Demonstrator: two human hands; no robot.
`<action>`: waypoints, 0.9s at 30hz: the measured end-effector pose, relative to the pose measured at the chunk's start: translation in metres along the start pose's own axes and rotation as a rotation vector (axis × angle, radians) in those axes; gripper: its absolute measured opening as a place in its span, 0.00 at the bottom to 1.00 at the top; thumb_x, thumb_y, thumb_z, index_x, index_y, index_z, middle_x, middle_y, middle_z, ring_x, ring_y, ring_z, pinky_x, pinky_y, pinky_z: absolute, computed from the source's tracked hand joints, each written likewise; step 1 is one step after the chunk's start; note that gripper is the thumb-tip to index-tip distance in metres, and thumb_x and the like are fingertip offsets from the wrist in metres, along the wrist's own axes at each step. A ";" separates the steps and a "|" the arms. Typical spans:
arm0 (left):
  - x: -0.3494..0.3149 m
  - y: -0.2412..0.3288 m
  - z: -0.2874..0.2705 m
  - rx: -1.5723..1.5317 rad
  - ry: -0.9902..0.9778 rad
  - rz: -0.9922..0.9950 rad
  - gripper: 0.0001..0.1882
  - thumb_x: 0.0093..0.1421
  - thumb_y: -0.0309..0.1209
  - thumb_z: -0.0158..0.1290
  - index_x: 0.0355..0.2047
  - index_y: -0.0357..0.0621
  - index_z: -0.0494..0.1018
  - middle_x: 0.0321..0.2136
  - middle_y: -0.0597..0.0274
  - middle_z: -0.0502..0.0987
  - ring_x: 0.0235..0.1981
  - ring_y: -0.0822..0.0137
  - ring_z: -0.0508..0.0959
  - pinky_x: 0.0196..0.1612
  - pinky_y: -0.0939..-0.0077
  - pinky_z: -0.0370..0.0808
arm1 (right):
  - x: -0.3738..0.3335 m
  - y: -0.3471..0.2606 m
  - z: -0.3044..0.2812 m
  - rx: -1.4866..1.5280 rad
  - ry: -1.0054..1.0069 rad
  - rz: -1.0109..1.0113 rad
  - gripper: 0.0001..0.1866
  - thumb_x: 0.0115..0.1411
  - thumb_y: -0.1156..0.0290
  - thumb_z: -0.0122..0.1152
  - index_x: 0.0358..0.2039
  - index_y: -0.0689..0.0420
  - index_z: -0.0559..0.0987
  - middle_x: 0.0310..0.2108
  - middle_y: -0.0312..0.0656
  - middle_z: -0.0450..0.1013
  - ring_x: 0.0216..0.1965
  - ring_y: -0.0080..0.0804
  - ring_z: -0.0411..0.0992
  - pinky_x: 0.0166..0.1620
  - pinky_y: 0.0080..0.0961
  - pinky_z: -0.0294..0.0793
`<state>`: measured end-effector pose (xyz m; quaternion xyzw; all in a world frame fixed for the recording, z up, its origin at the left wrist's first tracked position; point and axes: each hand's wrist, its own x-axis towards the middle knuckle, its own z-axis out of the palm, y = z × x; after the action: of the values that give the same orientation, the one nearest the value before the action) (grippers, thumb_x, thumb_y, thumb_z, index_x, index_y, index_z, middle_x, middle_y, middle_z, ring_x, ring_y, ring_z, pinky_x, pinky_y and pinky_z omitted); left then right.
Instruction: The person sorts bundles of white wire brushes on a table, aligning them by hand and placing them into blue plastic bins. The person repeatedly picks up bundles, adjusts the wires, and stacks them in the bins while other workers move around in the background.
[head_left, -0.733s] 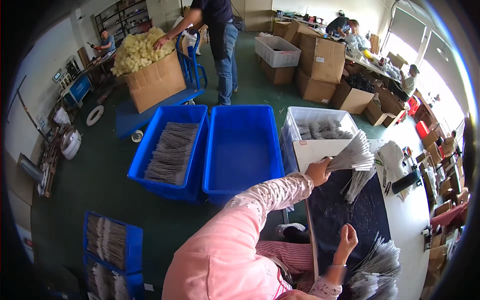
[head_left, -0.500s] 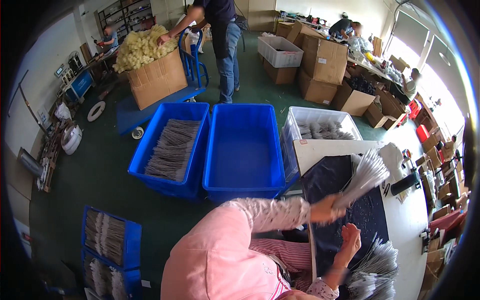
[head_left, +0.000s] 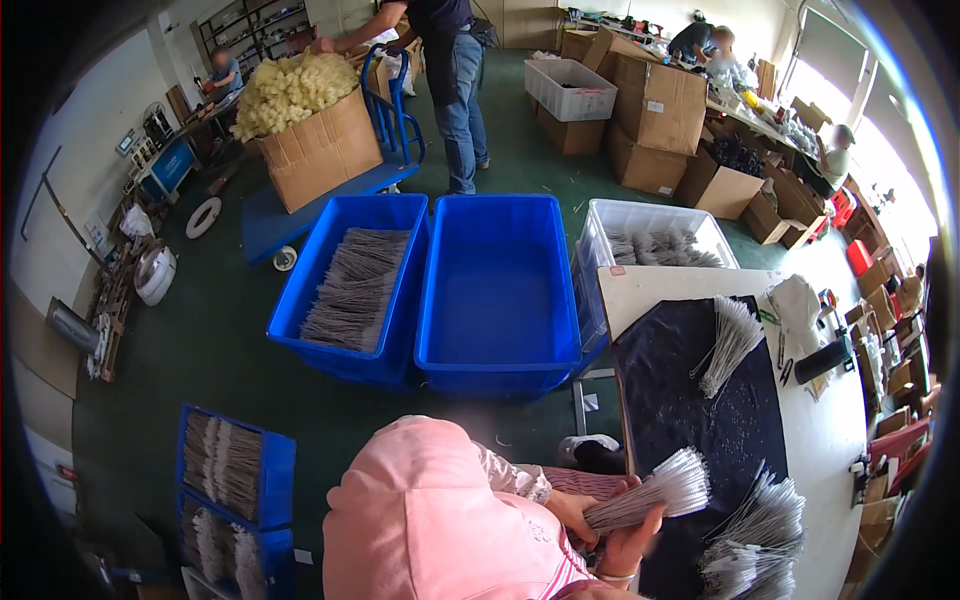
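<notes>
Near my body, over the table's near left edge, I hold a bundle of thin wire brushes with pale bristled heads pointing right. My left hand is closed round its thin stem end. My right hand wraps the bundle from below and the side, fingers curled round it. A smaller bundle of the same brushes lies on the dark cloth farther off. A larger heap of brushes rests on the cloth's near right part.
Left of the white table stand an empty-looking blue bin and a blue bin of brushes. A white crate is behind the table. A black bottle lies at right. A co-worker stands by a loaded trolley.
My left hand has drawn the bundle from the far part of the cloth back toward my body. My right hand, open before, has closed round it. The far bundle now shows uncovered.
</notes>
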<state>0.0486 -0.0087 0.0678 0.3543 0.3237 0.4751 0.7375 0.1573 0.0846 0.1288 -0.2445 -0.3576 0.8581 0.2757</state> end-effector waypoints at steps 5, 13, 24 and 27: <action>-0.015 0.018 0.012 -0.068 -0.108 -0.004 0.12 0.56 0.29 0.57 0.39 0.36 0.74 0.38 0.58 0.78 0.35 0.68 0.78 0.42 0.74 0.73 | -0.013 -0.007 0.008 -0.003 -0.168 0.048 0.32 0.57 0.55 0.61 0.55 0.59 0.63 0.44 0.48 0.70 0.45 0.38 0.71 0.46 0.36 0.74; -0.014 0.025 0.015 -0.014 -0.044 -0.165 0.14 0.52 0.31 0.59 0.39 0.37 0.76 0.33 0.59 0.79 0.34 0.70 0.77 0.40 0.78 0.73 | -0.012 -0.007 0.014 0.110 -0.191 0.200 0.34 0.45 0.69 0.69 0.53 0.59 0.64 0.35 0.44 0.70 0.34 0.37 0.72 0.38 0.34 0.75; 0.019 0.017 0.004 0.201 -0.029 0.093 0.13 0.46 0.30 0.64 0.30 0.39 0.74 0.25 0.64 0.75 0.25 0.73 0.76 0.30 0.78 0.73 | 0.008 -0.027 0.014 0.114 -0.051 -0.081 0.27 0.49 0.73 0.65 0.48 0.58 0.64 0.29 0.39 0.67 0.28 0.29 0.68 0.33 0.24 0.72; 0.018 0.046 0.018 0.003 -0.044 -0.082 0.18 0.46 0.26 0.63 0.38 0.40 0.71 0.28 0.63 0.76 0.24 0.72 0.77 0.26 0.78 0.75 | 0.008 -0.049 0.022 0.096 -0.057 -0.117 0.27 0.50 0.71 0.65 0.48 0.57 0.63 0.29 0.39 0.67 0.29 0.28 0.69 0.34 0.23 0.73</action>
<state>0.0475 0.0176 0.1130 0.3522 0.3225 0.4360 0.7628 0.1528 0.1088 0.1775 -0.1851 -0.3373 0.8634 0.3264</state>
